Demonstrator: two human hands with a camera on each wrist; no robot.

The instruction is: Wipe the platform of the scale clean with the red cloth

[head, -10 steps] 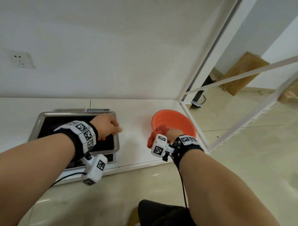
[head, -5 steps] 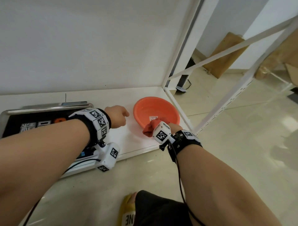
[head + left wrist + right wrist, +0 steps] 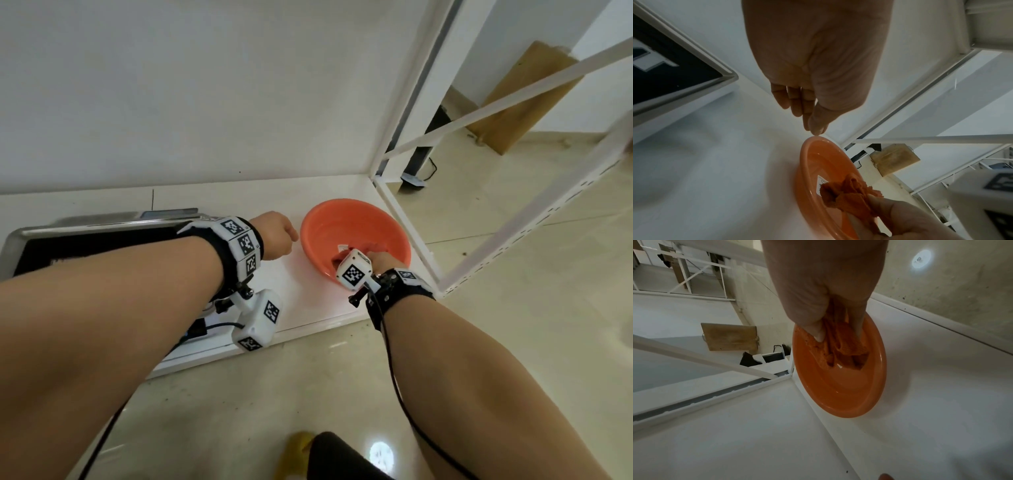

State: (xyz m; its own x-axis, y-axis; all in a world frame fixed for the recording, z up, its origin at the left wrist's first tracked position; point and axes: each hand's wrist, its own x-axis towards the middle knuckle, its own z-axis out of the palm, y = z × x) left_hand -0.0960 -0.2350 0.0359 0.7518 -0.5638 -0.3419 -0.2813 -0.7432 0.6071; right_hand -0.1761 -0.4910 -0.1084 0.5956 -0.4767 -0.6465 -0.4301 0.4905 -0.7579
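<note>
At centre right of the head view, the right hand [image 3: 378, 257] grips the bunched red cloth [image 3: 835, 346] inside an orange bowl [image 3: 337, 224] on a white shelf [image 3: 301, 294]. The left hand [image 3: 275, 238] hovers just left of the bowl, fingers loosely curled, holding nothing. The scale [image 3: 85, 233] sits at the left edge, its platform partly hidden by the forearm.

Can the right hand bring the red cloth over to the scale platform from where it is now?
Probably yes. The right hand grips the red cloth in the orange basin; the left hand hovers between it and the scale platform.
</note>
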